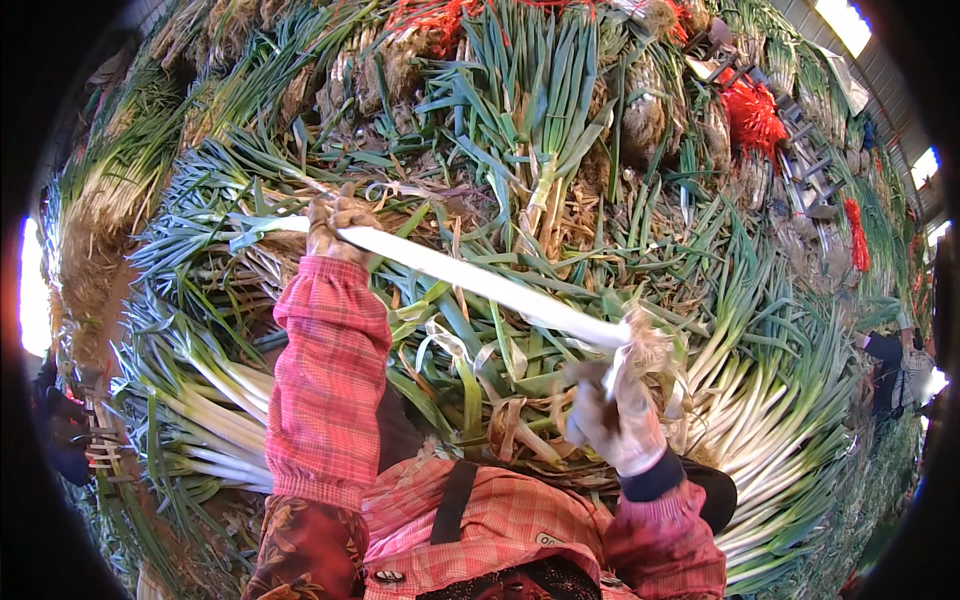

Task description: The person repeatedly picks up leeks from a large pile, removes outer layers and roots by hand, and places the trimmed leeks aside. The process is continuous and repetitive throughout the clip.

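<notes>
My left hand [341, 225], in a soiled glove, grips a long leek [480, 281] where its white stalk meets the green leaves. The stalk slants down to the right across the view, with its rooted end beside my right hand [611, 416]. That hand wears a pale, dirty glove and is blurred; a strip of whitish outer skin seems to be between its fingers, near the roots. Loose green leaves and dry peelings [510, 431] lie under both hands.
Stalks with white stems lie at the right [750, 420] and at the left [217, 390]. Upright leeks [551, 142] stand ahead, before bundles with roots. Red plastic ties [754, 116] hang at the upper right. Part of another person [889, 367] shows at the far right.
</notes>
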`<action>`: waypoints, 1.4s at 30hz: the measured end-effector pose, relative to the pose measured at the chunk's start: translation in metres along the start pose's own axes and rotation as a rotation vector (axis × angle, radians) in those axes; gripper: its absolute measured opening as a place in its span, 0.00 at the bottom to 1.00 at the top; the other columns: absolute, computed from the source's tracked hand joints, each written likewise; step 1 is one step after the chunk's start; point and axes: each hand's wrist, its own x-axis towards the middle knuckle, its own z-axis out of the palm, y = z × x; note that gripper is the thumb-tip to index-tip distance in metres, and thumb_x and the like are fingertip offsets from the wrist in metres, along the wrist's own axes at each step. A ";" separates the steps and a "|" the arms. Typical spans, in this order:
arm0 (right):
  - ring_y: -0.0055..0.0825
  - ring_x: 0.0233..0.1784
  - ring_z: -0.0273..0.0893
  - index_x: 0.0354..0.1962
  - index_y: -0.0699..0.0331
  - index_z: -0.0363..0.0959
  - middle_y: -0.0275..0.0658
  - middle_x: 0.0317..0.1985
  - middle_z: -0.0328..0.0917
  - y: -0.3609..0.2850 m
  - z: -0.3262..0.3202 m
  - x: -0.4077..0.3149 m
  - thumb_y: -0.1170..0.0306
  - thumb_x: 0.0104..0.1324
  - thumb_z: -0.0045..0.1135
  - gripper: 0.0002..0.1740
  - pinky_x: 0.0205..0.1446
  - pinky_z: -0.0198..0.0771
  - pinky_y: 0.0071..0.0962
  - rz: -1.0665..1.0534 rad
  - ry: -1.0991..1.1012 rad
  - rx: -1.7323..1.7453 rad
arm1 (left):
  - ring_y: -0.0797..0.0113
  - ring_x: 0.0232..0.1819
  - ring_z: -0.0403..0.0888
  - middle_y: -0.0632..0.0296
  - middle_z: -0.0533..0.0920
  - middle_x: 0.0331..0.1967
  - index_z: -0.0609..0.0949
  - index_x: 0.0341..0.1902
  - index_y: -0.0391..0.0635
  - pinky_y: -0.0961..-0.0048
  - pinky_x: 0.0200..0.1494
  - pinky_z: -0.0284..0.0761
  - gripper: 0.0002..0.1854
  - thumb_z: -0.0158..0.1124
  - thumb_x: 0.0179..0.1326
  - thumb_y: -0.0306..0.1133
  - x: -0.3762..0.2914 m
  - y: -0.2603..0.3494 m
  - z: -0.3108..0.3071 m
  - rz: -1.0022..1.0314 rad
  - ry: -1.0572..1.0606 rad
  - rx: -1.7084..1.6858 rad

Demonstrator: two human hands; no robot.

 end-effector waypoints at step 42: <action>0.17 0.12 0.65 0.38 0.74 0.70 0.33 0.14 0.71 -0.073 -0.045 -0.113 0.46 0.50 0.60 0.35 0.14 0.56 0.15 0.301 0.210 -0.445 | 0.60 0.36 0.80 0.47 0.79 0.38 0.71 0.36 0.40 0.74 0.33 0.77 0.04 0.50 0.59 0.27 -0.109 -0.186 -0.046 -0.410 -0.442 0.541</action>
